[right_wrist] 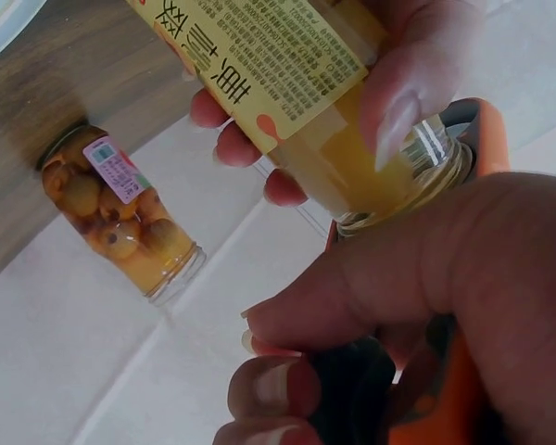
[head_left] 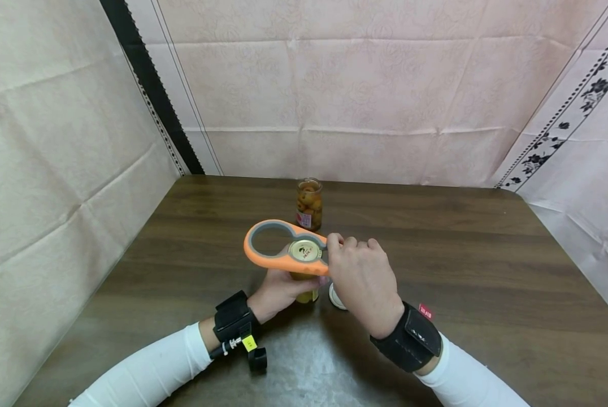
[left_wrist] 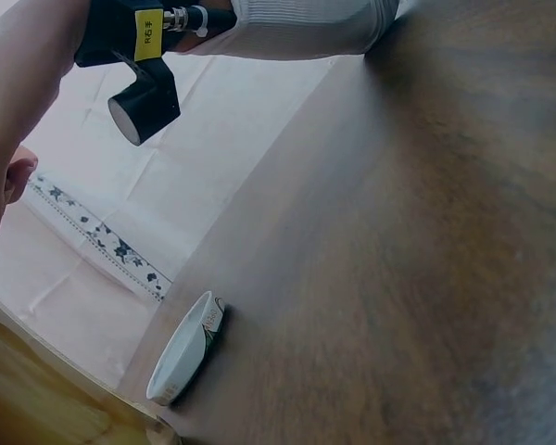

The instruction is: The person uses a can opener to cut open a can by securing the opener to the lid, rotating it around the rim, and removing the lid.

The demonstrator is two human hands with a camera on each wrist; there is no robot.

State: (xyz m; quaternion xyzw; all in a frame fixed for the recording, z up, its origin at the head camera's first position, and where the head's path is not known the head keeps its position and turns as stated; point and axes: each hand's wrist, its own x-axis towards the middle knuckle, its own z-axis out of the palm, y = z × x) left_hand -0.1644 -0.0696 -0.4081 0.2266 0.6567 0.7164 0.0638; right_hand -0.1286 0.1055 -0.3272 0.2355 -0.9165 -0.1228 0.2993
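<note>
My left hand (head_left: 276, 294) grips a glass jar (right_wrist: 301, 88) of yellow contents with a printed label, fingers and thumb wrapped around its side. Over the jar's pale round lid (head_left: 305, 250) lies an orange and grey jar opener (head_left: 263, 261), one of its rings encircling the lid. The right hand (head_left: 362, 282) holds the opener's handle at its right end, fingers curled around it. In the right wrist view the jar's glass neck meets the opener, and the right thumb lies close beside it. The left wrist view catches only a yellow edge of the jar.
Behind the hands stands a lidless jar of round brown fruit (head_left: 309, 204). A white lid (left_wrist: 183, 352) lies on the wooden table (head_left: 467, 265) just right of the held jar, partly hidden by the right hand. Pale cloth (head_left: 375, 102) hangs around the table's back and sides.
</note>
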